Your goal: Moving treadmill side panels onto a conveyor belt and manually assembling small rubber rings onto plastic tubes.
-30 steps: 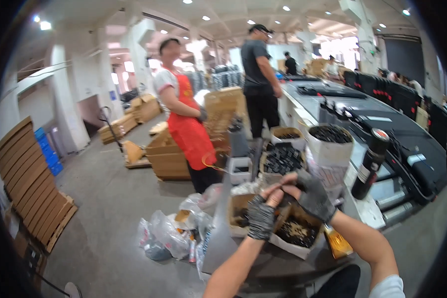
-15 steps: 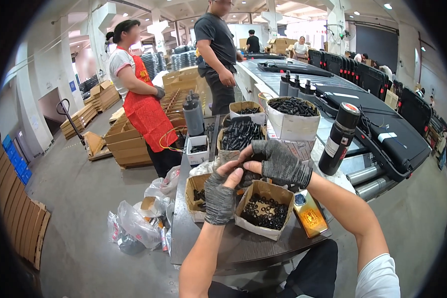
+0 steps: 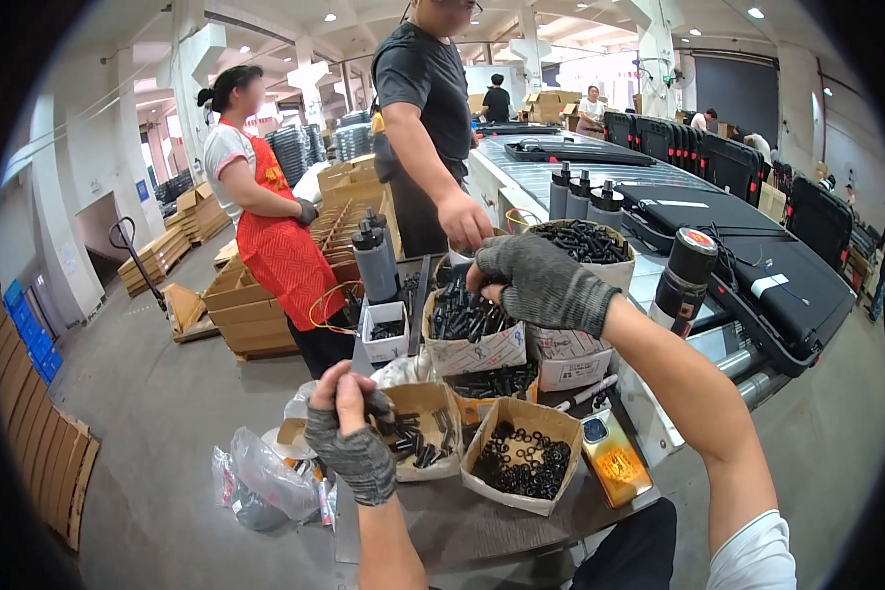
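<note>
My right hand (image 3: pixel 546 280), in a grey fingerless glove, reaches over a cardboard box of black cylindrical parts (image 3: pixel 467 313). Its thumb and fingertips bend together at the heap; what they pinch, if anything, does not show. My left hand (image 3: pixel 352 438), gloved alike, is held palm inward with fingers curled against the thumb, by the left side of a low box (image 3: pixel 431 398) of loose black pieces. Whatever lies inside those fingers is hidden. Right of that box, an open box (image 3: pixel 482 482) holds small black rings.
A co-worker's hand (image 3: pixel 465 218) reaches down just beyond my right hand. Behind stands a white tub (image 3: pixel 615 273) of black parts, with a black-and-silver canister (image 3: pixel 683 280) to its right. A phone (image 3: pixel 616 462) and a white marker (image 3: pixel 588 393) lie at the right.
My hands were together above the ring box; now they are apart. The right has moved up to the parts heap, the left down and left. The co-worker's arm now reaches toward the boxes.
</note>
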A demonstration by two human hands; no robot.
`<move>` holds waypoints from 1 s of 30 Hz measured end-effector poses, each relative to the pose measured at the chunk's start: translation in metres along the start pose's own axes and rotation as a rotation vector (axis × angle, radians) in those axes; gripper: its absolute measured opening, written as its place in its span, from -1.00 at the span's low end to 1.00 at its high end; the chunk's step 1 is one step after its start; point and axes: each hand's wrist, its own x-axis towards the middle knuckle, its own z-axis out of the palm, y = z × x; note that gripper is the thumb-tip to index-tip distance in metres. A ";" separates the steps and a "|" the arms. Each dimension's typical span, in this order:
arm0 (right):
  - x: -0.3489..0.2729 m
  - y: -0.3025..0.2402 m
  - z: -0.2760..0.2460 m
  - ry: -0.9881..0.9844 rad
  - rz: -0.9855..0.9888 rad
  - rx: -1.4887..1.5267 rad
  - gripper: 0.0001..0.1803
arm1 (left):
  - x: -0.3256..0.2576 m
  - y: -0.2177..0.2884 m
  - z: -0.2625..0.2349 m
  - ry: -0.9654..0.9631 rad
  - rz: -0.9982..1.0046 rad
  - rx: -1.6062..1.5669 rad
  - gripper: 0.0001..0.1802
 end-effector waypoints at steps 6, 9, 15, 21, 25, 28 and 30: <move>0.051 0.031 0.027 -0.237 0.116 -0.098 -0.80 | -0.009 -0.005 -0.012 -0.144 0.071 0.230 -0.82; 0.045 0.200 0.092 -0.532 0.124 0.097 -0.79 | -0.013 -0.008 -0.005 -0.245 0.219 0.293 -0.82; 0.105 0.258 0.103 -0.827 0.060 0.302 -0.75 | -0.017 -0.008 0.005 -0.326 0.127 0.292 -0.85; 0.090 0.171 0.105 -0.458 0.061 -0.478 -0.76 | -0.018 -0.008 0.004 -0.382 0.213 0.320 -0.84; 0.082 0.179 0.096 -0.443 0.167 -0.586 -0.77 | -0.020 -0.009 0.009 -0.350 0.112 0.273 -0.86; 0.085 0.182 0.108 -0.437 0.243 -0.658 -0.78 | -0.019 -0.014 0.004 -0.317 0.095 0.291 -0.85; 0.091 0.186 0.114 -0.446 0.286 -0.694 -0.78 | -0.013 -0.013 0.001 -0.289 0.085 0.346 -0.84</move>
